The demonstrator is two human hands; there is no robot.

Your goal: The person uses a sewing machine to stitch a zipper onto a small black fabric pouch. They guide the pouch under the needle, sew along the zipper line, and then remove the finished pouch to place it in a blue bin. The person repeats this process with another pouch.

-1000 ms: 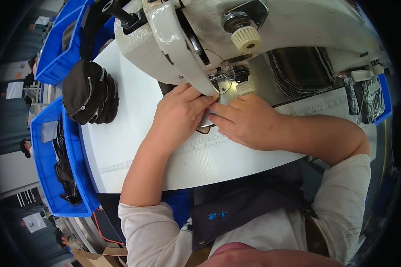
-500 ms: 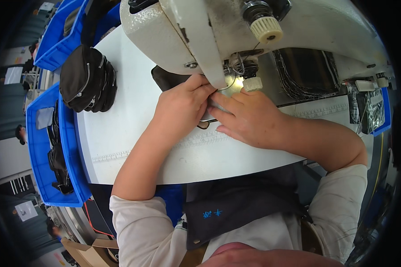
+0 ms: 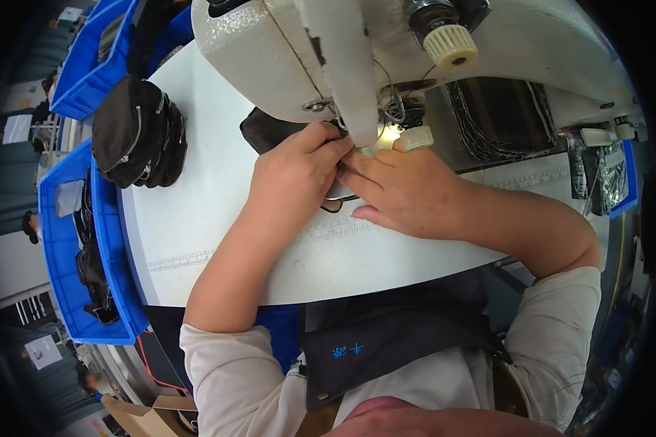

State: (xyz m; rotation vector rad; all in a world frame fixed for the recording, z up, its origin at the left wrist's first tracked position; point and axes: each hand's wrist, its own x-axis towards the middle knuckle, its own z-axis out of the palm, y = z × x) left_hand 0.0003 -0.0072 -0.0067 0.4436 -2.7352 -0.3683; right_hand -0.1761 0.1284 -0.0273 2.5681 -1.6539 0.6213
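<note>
Both hands, left (image 3: 295, 171) and right (image 3: 401, 191), pinch the dark piece (image 3: 264, 131) under the machine (image 3: 357, 58) (needle just beyond their fingers).

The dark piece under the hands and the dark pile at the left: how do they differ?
The piece is single and mostly hidden under the left hand and the machine; the pile is several items stacked, untouched and in plain view. The pile shows a zipper; none shows on the piece. Both are dark and on the white table.
</note>
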